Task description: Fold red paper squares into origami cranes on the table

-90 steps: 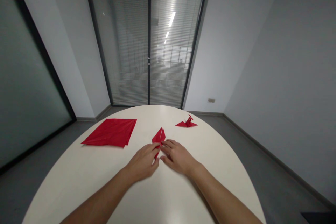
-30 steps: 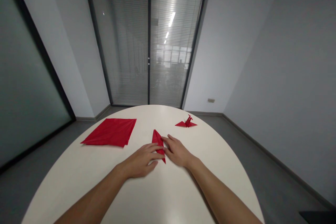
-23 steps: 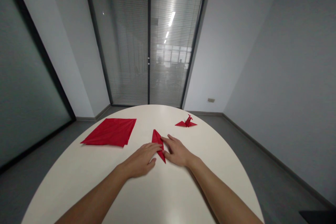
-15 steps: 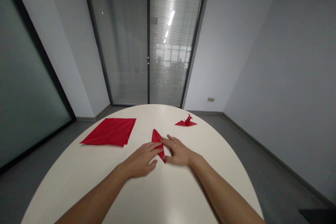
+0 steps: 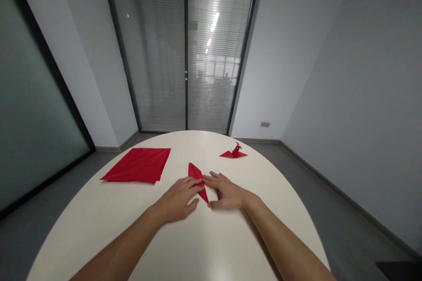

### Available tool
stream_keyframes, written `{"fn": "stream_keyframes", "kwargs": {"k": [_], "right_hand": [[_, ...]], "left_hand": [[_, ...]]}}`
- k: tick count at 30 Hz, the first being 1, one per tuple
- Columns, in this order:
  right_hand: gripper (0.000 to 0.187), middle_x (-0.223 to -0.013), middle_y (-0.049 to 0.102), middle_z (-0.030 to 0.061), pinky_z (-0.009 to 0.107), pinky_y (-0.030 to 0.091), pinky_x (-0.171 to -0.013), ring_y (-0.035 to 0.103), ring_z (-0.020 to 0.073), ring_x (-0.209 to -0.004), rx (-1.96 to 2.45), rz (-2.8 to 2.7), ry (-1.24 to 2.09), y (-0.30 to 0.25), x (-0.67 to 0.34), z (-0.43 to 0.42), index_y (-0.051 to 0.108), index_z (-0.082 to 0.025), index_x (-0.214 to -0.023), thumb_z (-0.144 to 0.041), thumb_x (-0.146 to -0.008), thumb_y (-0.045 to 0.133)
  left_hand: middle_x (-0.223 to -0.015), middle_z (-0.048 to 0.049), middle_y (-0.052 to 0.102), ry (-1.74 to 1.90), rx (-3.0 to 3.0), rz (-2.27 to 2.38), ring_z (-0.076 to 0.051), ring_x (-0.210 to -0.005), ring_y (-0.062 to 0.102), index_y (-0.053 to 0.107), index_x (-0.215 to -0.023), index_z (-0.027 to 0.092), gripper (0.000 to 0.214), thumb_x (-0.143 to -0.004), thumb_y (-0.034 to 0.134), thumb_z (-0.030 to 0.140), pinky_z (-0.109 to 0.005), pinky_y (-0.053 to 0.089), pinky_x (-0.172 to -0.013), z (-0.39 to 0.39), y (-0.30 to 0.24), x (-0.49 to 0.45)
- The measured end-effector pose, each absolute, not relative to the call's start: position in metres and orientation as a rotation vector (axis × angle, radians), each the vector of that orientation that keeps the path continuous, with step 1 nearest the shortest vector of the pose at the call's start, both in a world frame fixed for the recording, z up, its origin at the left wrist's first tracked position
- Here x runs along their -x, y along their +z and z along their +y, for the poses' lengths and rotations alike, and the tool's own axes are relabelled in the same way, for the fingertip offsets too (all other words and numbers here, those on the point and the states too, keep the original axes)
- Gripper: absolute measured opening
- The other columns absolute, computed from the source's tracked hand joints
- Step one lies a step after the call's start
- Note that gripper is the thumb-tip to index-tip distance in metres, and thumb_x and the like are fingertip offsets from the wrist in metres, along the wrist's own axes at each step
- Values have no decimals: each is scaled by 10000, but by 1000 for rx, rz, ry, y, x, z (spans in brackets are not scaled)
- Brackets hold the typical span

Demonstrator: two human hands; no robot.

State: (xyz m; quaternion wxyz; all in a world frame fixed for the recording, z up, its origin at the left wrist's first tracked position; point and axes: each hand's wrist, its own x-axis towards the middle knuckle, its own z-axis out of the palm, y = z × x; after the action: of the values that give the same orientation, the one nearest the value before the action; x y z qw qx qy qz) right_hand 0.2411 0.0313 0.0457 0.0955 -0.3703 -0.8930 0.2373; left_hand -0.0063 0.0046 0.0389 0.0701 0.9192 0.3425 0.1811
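Note:
A narrow, pointed piece of folded red paper (image 5: 195, 172) lies flat on the white oval table (image 5: 99, 219), in front of me at the middle. My left hand (image 5: 176, 199) rests palm down on its left side, fingers stretched out and pressing the near part of the paper. My right hand (image 5: 226, 191) lies flat to its right, fingertips touching the paper's edge, thumb by the near tip. Both hands have their fingers extended and hold nothing lifted.
A stack of flat red paper sheets (image 5: 138, 165) lies at the left of the table. A finished red paper crane (image 5: 234, 153) stands at the far right. Beyond the table are glass doors with blinds (image 5: 186, 52) and grey walls.
Three seconds ago part of the paper stood up as a raised flap; now it lies flat as a narrow shape. Its far tip has swung slightly left and my right hand has slid a little nearer.

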Motion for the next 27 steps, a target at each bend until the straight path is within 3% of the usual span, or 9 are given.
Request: {"fn": "stream_keyframes", "kwargs": {"k": [5,10,16,27], "right_hand": [[616,-1498,522,113,600,264,-1167,406,373,-1424,1032,-2605,515,52,-234,21,548,-286,-1435,-497,-871,676],[335,-1237,705,84,464,399,-1085,607,281,-1195,900,-2572,346,53,-226,20,705,-247,-1213,-343,-893,669],[148,-1138,728,63,397,453,-1002,641,237,-1084,914,-2506,318,53,-230,23,765,-237,-989,-239,-902,645],[117,-1118,710,87,369,490,-964,628,239,-1059,1058,-2363,420,46,-227,23,726,-204,-841,-166,-854,616]], "left_hand": [[-1228,-78,658,609,-2781,1102,-261,-1182,561,659,-1263,259,368,-936,528,152,-441,433,-1053,8,37,6],[-1111,-71,694,631,-2747,1197,-239,-1071,609,682,-1170,220,293,-956,499,139,-395,461,-987,13,36,9],[-1021,-56,714,723,-2647,1273,-220,-998,634,691,-1027,207,223,-990,471,205,-342,478,-907,13,36,12],[-969,-38,721,795,-2512,1426,-213,-974,640,699,-932,214,193,-958,508,202,-319,477,-856,17,31,4]]}}
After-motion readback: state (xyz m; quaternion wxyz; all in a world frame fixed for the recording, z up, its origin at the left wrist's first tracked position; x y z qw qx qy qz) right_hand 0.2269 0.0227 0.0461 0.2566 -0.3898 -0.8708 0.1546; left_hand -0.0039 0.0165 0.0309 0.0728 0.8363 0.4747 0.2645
